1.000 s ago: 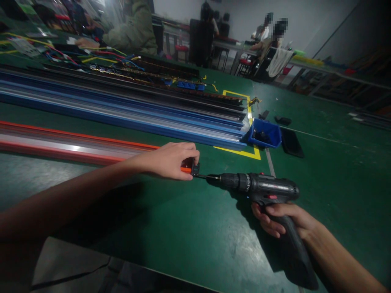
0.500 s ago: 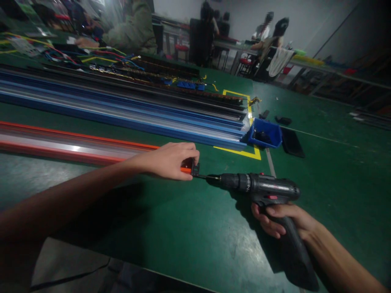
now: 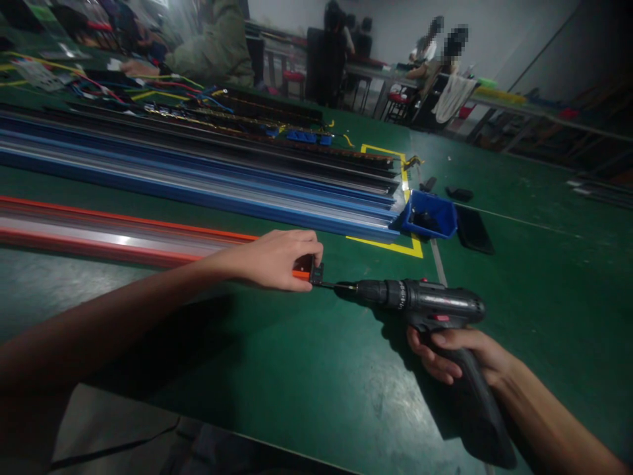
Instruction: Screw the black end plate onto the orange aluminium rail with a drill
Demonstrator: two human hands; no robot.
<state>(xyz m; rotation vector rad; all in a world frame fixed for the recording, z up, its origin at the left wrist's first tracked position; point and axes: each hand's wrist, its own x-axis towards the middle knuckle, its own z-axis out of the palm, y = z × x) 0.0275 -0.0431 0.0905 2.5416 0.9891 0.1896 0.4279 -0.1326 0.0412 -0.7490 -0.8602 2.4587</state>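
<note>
Red rail (image 3: 123, 239) lies on the green bench (image 3: 277, 369), set in from the near edge & running roughly along it, w/ blue rails (image 3: 198, 188) on its far side. L hand (image 3: 281, 260) pinches the rail's R end, thumb on the near side, fingers curled over the top by the black end cap (image 3: 317, 272). R hand (image 3: 452, 356) is wrapped round the grip of the drill (image 3: 420, 303); can't tell if the trigger's pressed. Bit (image 3: 339, 286) reaches the cap's near side; tip's too small to make out, so can't say if it's seated.

To do this well, I'd line the drill up w/ the rail's length, bit square to the cap face, b/c a slant would likely slip. Push gently & straight; L grip should take that push so the rail doesn't slide. Thumb's v. near the bit, so best set back a touch. Short, slow bursts prob. safest; too much force could crack the cap.
</note>
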